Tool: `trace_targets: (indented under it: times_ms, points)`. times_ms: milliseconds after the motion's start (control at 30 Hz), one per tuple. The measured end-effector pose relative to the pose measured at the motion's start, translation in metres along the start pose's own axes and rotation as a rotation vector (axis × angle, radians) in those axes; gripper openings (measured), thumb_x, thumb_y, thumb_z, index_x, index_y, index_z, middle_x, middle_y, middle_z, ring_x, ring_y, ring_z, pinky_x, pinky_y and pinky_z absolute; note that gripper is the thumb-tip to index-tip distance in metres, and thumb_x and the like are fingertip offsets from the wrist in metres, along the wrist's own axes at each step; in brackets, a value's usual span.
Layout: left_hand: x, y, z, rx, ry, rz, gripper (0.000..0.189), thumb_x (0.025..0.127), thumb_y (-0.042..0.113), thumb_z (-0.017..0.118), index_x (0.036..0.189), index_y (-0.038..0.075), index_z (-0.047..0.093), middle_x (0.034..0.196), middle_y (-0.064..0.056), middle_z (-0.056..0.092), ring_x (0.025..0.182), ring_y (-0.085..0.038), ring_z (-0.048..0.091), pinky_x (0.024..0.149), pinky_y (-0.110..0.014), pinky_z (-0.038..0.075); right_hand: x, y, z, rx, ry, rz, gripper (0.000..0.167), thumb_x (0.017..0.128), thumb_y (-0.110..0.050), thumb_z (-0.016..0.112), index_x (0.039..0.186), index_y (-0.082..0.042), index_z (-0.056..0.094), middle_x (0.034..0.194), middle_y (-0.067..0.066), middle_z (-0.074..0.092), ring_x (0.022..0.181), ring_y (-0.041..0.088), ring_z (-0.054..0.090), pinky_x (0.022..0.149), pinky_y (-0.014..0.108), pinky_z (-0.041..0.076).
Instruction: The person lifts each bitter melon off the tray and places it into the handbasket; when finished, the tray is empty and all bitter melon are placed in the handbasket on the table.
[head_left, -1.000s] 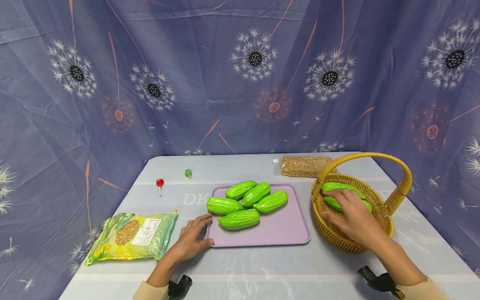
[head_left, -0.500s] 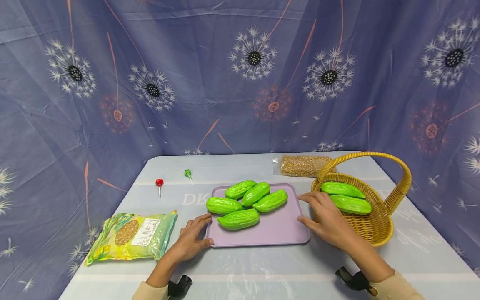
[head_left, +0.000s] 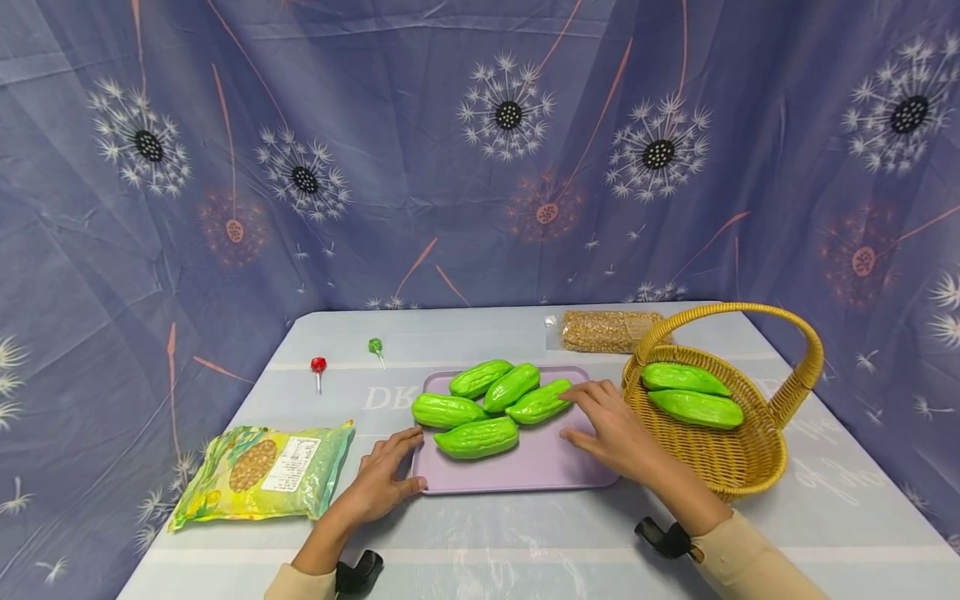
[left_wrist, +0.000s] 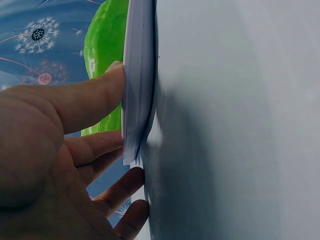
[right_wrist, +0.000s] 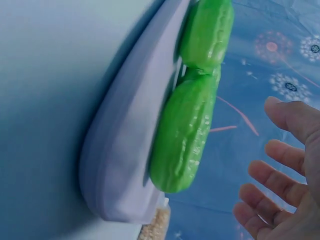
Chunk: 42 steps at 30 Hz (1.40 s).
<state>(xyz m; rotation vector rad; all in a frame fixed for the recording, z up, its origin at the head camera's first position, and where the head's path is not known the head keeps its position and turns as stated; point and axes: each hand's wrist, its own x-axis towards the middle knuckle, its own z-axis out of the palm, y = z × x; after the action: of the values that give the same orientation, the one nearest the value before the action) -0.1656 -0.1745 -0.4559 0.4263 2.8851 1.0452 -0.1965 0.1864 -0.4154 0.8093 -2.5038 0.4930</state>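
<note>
The table spreads before me, the wicker basket standing right of the lilac tray. My left hand rests against the tray's left edge, fingers relaxed; my right hand, fingers parted and bare, hovers over its right part. Five green gourds lie on the tray, two in the basket.

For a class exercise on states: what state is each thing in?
Purple tray: flat, carrying five bitter melons.
Wicker basket: upright, holding two bitter melons.
Left hand: touching the tray's edge.
Right hand: open, holding nothing.
Yellow-green bag: lying flat.
Clear grain packet: lying flat.
Red lollipop: lying down.
Green lollipop: lying down.
</note>
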Motion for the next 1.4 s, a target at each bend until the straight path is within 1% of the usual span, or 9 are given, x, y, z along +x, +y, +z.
trace_targets:
  times_ms: [100,333,467,600,933,1133,1400]
  points:
    - [0.001,0.000,0.000,0.002,0.000,-0.001,0.061,0.079,0.021,0.073,0.134,0.006,0.051,0.144,-0.005,0.045,0.122,-0.028,0.042,0.085,-0.038,0.027,0.004,0.001,0.008,-0.005,-0.020,0.016,0.048,0.073,-0.028,0.079,0.115,-0.010,0.062,0.115,0.006,0.060,0.103,0.023,0.051,0.086,0.041,0.044]
    - [0.000,0.000,-0.001,0.001,0.000,-0.004,0.061,0.078,0.021,0.074,0.134,0.007,0.051,0.144,-0.004,0.045,0.123,-0.029,0.042,0.086,-0.039,0.028,0.011,0.008,0.023,0.008,0.000,0.007,0.049,0.071,-0.025,0.080,0.114,-0.007,0.063,0.115,0.009,0.061,0.101,0.025,0.052,0.086,0.041,0.044]
    - [0.000,-0.001,-0.001,0.004,-0.001,-0.007,0.062,0.078,0.023,0.074,0.134,0.007,0.051,0.144,-0.004,0.045,0.123,-0.029,0.042,0.085,-0.040,0.028,0.016,0.010,0.029,0.012,-0.044,0.050,0.049,0.073,-0.025,0.079,0.116,-0.007,0.063,0.116,0.008,0.060,0.104,0.026,0.051,0.091,0.042,0.042]
    - [0.000,-0.001,-0.001,0.005,0.000,-0.010,0.062,0.079,0.023,0.074,0.134,0.008,0.051,0.145,-0.004,0.044,0.124,-0.029,0.041,0.085,-0.040,0.027,0.022,0.011,0.035,-0.003,-0.082,0.086,0.050,0.073,-0.025,0.079,0.117,-0.008,0.062,0.116,0.008,0.060,0.105,0.028,0.051,0.093,0.043,0.040]
    - [0.000,0.000,-0.002,0.004,-0.001,-0.010,0.062,0.078,0.023,0.074,0.134,0.007,0.051,0.144,-0.004,0.044,0.123,-0.029,0.041,0.084,-0.039,0.027,0.031,0.011,0.043,-0.030,-0.139,0.123,0.053,0.070,-0.024,0.081,0.118,-0.011,0.062,0.122,0.010,0.057,0.112,0.031,0.048,0.097,0.048,0.038]
    - [0.000,0.000,-0.002,0.010,-0.002,0.005,0.062,0.079,0.024,0.074,0.134,0.007,0.051,0.144,-0.004,0.044,0.123,-0.029,0.042,0.085,-0.040,0.028,0.033,0.013,0.046,-0.049,-0.179,0.144,0.053,0.072,-0.024,0.081,0.119,-0.013,0.061,0.125,0.011,0.055,0.115,0.032,0.046,0.095,0.049,0.038]
    - [0.001,-0.001,0.000,0.001,-0.005,0.000,0.062,0.078,0.023,0.074,0.133,0.007,0.051,0.144,-0.005,0.045,0.122,-0.029,0.042,0.084,-0.038,0.027,0.034,0.015,0.051,-0.047,-0.183,0.148,0.052,0.072,-0.021,0.080,0.120,-0.014,0.060,0.124,0.011,0.056,0.114,0.033,0.047,0.093,0.049,0.039]
